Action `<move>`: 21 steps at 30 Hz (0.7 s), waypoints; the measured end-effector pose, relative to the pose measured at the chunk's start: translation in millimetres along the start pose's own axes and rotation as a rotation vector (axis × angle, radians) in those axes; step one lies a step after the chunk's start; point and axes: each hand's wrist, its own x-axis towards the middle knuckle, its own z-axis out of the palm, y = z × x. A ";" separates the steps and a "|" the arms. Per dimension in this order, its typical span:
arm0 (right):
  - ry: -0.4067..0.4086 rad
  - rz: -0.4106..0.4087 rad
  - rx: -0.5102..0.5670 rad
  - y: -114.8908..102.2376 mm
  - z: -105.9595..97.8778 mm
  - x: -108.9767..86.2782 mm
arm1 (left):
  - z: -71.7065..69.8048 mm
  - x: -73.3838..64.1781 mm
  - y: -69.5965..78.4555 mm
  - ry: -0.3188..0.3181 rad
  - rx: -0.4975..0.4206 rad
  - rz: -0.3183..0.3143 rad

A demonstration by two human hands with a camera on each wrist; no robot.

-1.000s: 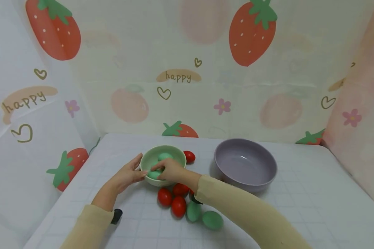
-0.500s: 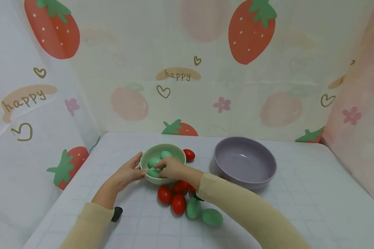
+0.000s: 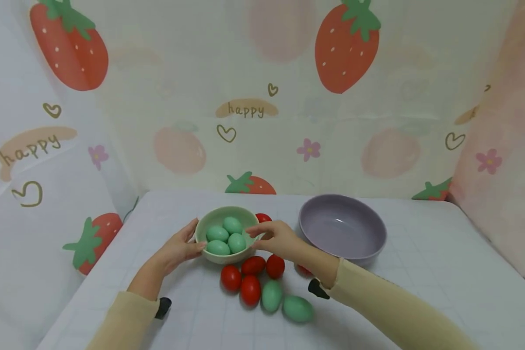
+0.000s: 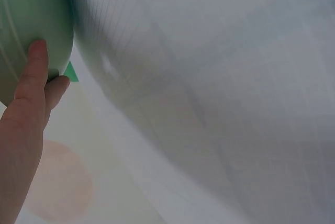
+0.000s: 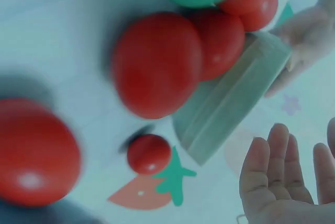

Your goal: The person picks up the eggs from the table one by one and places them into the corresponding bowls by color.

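Resting on white desk (image 3: 420, 272), green bowl (image 3: 210, 223) is touched on left wall by left hand (image 3: 179, 247), fingers laid against it, thumb at rim. Four green eggs (image 3: 226, 236) are seen inside bowl. Right hand (image 3: 276, 238) is held open just beside bowl's right rim, fingers relaxed, nothing gripped. Red eggs (image 3: 250, 277) are clustered in front of bowl, two green eggs (image 3: 284, 301) beside them; one red egg (image 3: 262, 218) is lying behind bowl. Purple bowl (image 3: 342, 232) is placed to right, apart from green bowl
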 end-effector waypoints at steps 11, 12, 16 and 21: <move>-0.059 -0.233 -0.077 38.1 -17.5 -56.0 | 0.6 0.2 -1.2 0.002 0.025 -0.001; -0.075 -0.246 -0.077 41.7 -19.3 -58.7 | 0.6 -0.1 -0.7 0.004 0.028 0.001; -0.158 -0.288 -0.084 53.8 -25.6 -68.2 | 0.8 -0.8 1.9 0.004 0.035 0.009; -0.289 -0.314 -0.133 65.8 -34.8 -79.6 | 2.6 0.1 2.0 0.002 0.036 0.003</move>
